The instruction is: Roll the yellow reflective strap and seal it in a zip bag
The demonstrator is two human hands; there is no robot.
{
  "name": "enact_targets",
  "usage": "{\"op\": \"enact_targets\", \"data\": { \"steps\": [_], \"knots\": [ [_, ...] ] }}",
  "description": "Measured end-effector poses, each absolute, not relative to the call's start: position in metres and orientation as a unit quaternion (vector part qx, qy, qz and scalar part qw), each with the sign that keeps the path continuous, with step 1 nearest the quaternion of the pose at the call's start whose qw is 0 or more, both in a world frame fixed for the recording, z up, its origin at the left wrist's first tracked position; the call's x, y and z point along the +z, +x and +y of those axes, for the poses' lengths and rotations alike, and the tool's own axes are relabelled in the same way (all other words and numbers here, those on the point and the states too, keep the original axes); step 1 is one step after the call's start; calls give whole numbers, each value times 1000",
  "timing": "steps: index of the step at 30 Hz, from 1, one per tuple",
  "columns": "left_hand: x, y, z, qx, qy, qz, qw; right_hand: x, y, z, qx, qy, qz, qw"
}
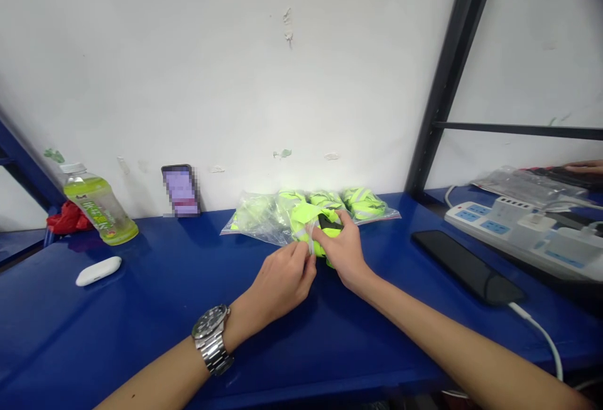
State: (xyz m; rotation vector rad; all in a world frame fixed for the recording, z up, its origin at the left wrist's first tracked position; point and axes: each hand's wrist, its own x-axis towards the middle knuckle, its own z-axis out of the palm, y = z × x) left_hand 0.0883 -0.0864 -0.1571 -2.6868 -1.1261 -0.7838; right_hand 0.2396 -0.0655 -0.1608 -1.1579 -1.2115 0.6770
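Near the middle of the blue table, a crumpled neon-yellow bundle (305, 214) with grey stripes and a dark patch is held up in front of several bagged bundles. My right hand (346, 250) wraps round its right side, thumb across the front. My left hand (288, 272), with a metal watch on its wrist, is closed at the bundle's lower left edge, pinching a grey strip of it. Behind, clear plastic bags (254, 218) with similar neon-yellow bundles (365, 203) lie against the wall.
On the left of the blue table (155, 309) are a green drink bottle (101, 206), a white case (98, 271), a red item (68, 218) and an upright phone (181, 190). A cabled black phone (466, 265) and power strips (518, 231) lie right. Another person's hand (584, 166) shows far right.
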Motion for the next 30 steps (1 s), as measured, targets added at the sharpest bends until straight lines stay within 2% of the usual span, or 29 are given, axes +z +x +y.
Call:
{"op": "enact_targets", "data": {
  "steps": [3,6,15,18,25,28,30],
  "knots": [
    [-138,83,-84,-334,-841,-423,51,-157,246,-69,107,-487,-637,588],
    [-123,78,-82,-335,-835,-435,41,-157,249,-73,3,-417,-721,554],
    [-132,67,-89,-195,-852,-471,115,-163,248,-85,-87,-298,-849,429],
    [-135,63,-88,-195,-872,-440,93,-167,248,-83,-123,-277,-864,403],
    [-138,72,-95,-264,-888,-377,21,-175,251,-75,-88,-250,-844,466],
    [-133,71,-94,-252,-893,-370,50,-169,252,-71,-14,-262,-815,516],
    [-127,66,-90,-248,-891,-359,122,-162,254,-68,72,-305,-761,568]
  ]
}}
